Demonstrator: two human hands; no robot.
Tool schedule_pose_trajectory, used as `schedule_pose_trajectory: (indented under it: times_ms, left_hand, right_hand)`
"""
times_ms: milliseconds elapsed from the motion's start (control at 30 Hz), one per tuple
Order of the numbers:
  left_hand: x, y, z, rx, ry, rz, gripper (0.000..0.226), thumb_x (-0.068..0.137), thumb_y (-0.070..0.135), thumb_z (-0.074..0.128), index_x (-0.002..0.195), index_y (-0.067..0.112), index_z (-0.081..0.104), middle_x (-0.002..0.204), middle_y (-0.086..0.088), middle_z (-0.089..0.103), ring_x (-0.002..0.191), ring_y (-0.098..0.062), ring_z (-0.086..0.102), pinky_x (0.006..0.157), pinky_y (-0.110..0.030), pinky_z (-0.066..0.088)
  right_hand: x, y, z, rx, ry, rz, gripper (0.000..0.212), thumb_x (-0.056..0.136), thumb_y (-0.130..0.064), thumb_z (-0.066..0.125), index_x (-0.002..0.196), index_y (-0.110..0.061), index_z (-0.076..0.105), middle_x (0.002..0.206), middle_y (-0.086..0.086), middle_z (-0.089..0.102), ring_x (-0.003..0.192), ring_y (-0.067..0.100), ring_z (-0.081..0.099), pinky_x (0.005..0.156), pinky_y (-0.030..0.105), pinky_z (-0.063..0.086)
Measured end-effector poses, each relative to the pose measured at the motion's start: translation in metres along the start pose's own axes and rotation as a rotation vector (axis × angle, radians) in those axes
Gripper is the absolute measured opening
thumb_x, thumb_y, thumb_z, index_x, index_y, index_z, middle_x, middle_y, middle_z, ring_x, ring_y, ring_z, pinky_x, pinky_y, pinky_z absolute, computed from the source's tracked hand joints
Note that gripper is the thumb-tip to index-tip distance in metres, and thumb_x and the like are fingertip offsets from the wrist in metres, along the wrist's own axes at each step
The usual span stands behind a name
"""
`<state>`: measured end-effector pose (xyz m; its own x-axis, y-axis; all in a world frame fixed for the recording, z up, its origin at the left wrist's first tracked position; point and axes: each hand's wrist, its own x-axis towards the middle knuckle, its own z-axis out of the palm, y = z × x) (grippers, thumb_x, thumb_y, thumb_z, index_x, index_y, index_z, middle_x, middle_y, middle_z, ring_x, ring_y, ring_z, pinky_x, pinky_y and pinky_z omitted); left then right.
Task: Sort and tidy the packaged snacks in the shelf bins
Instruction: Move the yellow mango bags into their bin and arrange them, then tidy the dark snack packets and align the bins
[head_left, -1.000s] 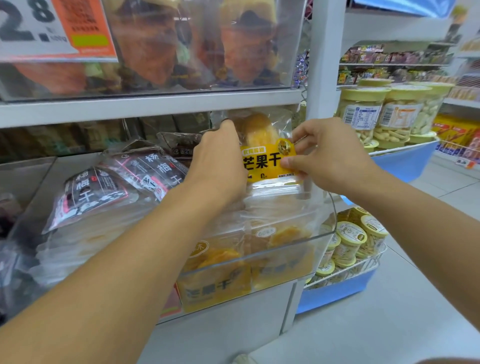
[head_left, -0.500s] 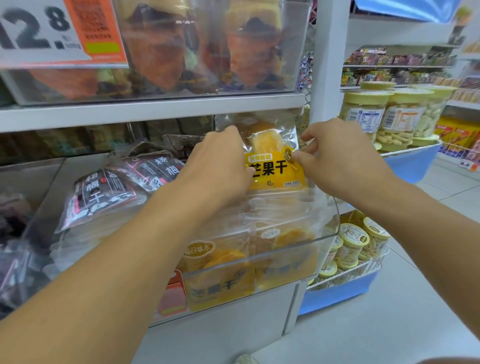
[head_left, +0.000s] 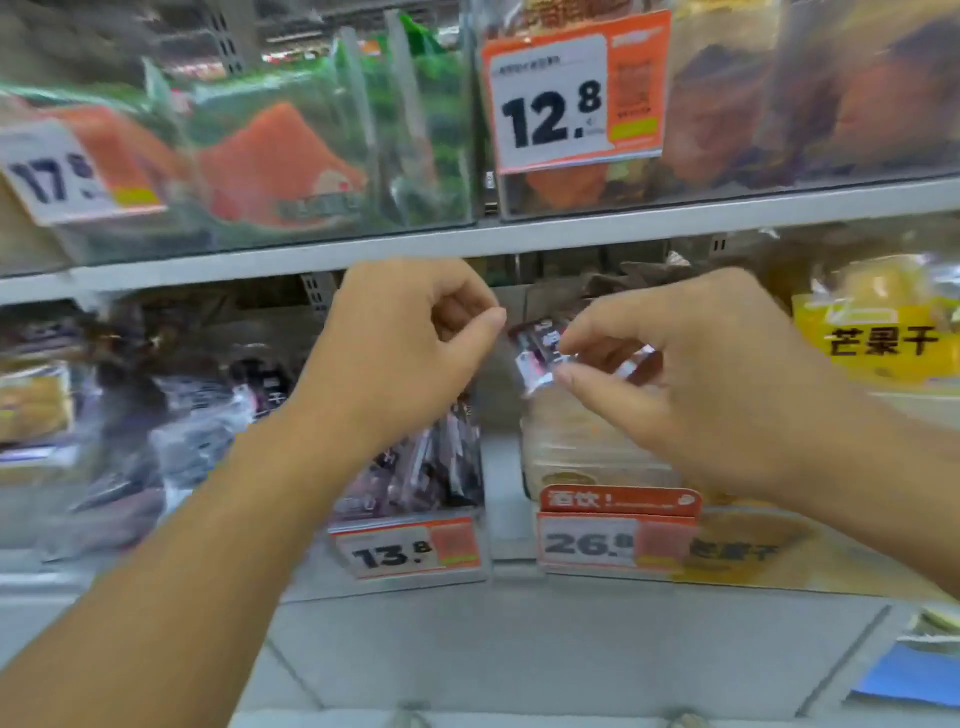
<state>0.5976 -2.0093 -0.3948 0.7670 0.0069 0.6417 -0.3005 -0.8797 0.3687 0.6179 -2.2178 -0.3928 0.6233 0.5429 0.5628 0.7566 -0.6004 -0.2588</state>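
Shelf (head_left: 467, 239) unit fills the view; frame is motion-blurred, so detail is limited. Upper row: clear bins of orange and green packs behind the 12.8 tag (head_left: 576, 93). Lower row is my work zone: dark-pack bin (head_left: 415, 467) over the 13.8 tag (head_left: 405, 548), pale-pack bin (head_left: 587, 452) over the 26.8 tag (head_left: 613, 540), yellow mango packs (head_left: 878, 338) far right.

Progress, my read: mango packs look stacked upright, probably done. Dark packs on the left lie jumbled and tilted, so most sorting is left there.

My right hand (head_left: 691, 384) pinches a small dark packet (head_left: 540, 353) between thumb and fingertips, held above the pale-pack bin, just right of the divider gap. Likely a stray that belongs in the dark-pack bin. My left hand (head_left: 405, 348) has fingers curled, thumb near the packet's left edge; can't tell if it touches or holds anything.

Clearance: shelf edge sits just above my knuckles, little headroom. Open room is toward me and down, over the floor (head_left: 519, 649).
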Motion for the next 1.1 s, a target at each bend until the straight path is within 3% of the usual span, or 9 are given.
schedule_pose_trajectory:
  times_ms: [133, 200, 300, 433, 600, 667, 767, 933, 1100]
  left_hand:
    - [-0.042, -0.072, -0.057, 0.174, -0.211, -0.33, 0.071, 0.069, 0.078, 0.064, 0.122, 0.031, 0.067, 0.123, 0.011, 0.067, 0.112, -0.005, 0.06, 0.097, -0.025, 0.046]
    - [-0.067, -0.094, -0.075, 0.258, -0.435, -0.355, 0.111, 0.055, 0.098, 0.051, 0.147, 0.036, 0.043, 0.155, 0.012, 0.038, 0.142, -0.007, 0.033, 0.114, -0.027, 0.029]
    - [-0.092, -0.126, -0.1, 0.36, -0.534, -0.325, 0.132, 0.036, 0.109, 0.039, 0.152, 0.048, 0.025, 0.163, 0.017, 0.013, 0.151, -0.01, 0.01, 0.123, -0.044, 0.02]
    - [-0.105, -0.152, -0.105, 0.405, -0.729, -0.338, 0.129, 0.033, 0.111, 0.021, 0.15, 0.059, 0.003, 0.162, 0.025, -0.012, 0.152, -0.013, -0.009, 0.122, -0.054, 0.015]
    - [-0.1, -0.172, -0.103, 0.27, -0.694, -0.289, 0.089, 0.043, 0.109, 0.026, 0.127, 0.08, 0.015, 0.162, 0.027, -0.007, 0.152, -0.01, -0.005, 0.122, -0.053, 0.016]
    - [-0.098, -0.171, -0.106, 0.217, -0.685, -0.308, 0.082, 0.055, 0.102, 0.039, 0.13, 0.077, 0.017, 0.162, 0.027, -0.006, 0.151, -0.006, -0.004, 0.122, -0.051, 0.018]
    - [-0.096, -0.169, -0.107, 0.193, -0.656, -0.354, 0.106, 0.058, 0.082, 0.056, 0.149, 0.06, 0.007, 0.164, 0.02, 0.0, 0.15, -0.004, -0.002, 0.123, -0.042, 0.019]
    - [-0.095, -0.18, -0.109, 0.202, -0.608, -0.311, 0.097, 0.069, 0.07, 0.065, 0.151, 0.056, 0.015, 0.163, 0.016, 0.006, 0.148, -0.002, -0.002, 0.121, -0.037, 0.016]
    - [-0.098, -0.189, -0.11, 0.188, -0.517, -0.262, 0.092, 0.069, 0.065, 0.073, 0.148, 0.055, 0.026, 0.157, 0.018, 0.02, 0.147, -0.006, 0.012, 0.117, -0.034, 0.023]
  right_hand:
    - [0.033, -0.039, 0.048, -0.059, -0.296, -0.108, 0.038, 0.093, -0.041, 0.064, 0.129, -0.032, 0.059, 0.125, -0.01, 0.063, 0.117, 0.013, 0.056, 0.099, 0.039, 0.047]
    - [0.051, -0.052, 0.063, -0.142, -0.434, -0.138, 0.052, 0.095, -0.04, 0.062, 0.144, -0.034, 0.044, 0.143, -0.009, 0.049, 0.131, 0.016, 0.046, 0.107, 0.039, 0.041]
    - [0.076, -0.064, 0.074, -0.202, -0.623, -0.135, 0.07, 0.09, -0.054, 0.065, 0.15, -0.032, 0.036, 0.149, -0.008, 0.044, 0.134, 0.017, 0.043, 0.11, 0.038, 0.039]
    - [0.092, -0.085, 0.09, -0.147, -0.906, -0.052, 0.084, 0.071, -0.075, 0.066, 0.142, -0.033, 0.049, 0.138, -0.016, 0.052, 0.124, 0.012, 0.052, 0.103, 0.035, 0.045]
    - [0.109, -0.088, 0.106, -0.055, -0.729, -0.065, 0.048, 0.07, -0.07, 0.073, 0.094, -0.029, 0.074, 0.086, -0.013, 0.072, 0.083, 0.005, 0.067, 0.079, 0.033, 0.056]
    - [0.111, -0.09, 0.109, -0.01, -0.776, -0.091, 0.044, 0.068, -0.065, 0.078, 0.097, -0.033, 0.073, 0.088, -0.016, 0.068, 0.083, -0.002, 0.062, 0.076, 0.025, 0.053]
    - [0.105, -0.093, 0.122, -0.069, -0.88, -0.165, 0.032, 0.074, -0.051, 0.082, 0.099, -0.033, 0.074, 0.096, -0.011, 0.063, 0.085, -0.001, 0.056, 0.069, 0.017, 0.044]
    - [0.108, -0.092, 0.134, -0.291, -0.738, -0.269, 0.023, 0.087, -0.049, 0.07, 0.08, -0.027, 0.066, 0.083, -0.008, 0.066, 0.085, 0.016, 0.06, 0.077, 0.04, 0.052]
    - [0.109, -0.119, 0.159, -0.384, -0.596, -0.502, 0.026, 0.092, -0.046, 0.064, 0.083, -0.021, 0.062, 0.066, -0.007, 0.053, 0.072, 0.017, 0.049, 0.061, 0.033, 0.043]
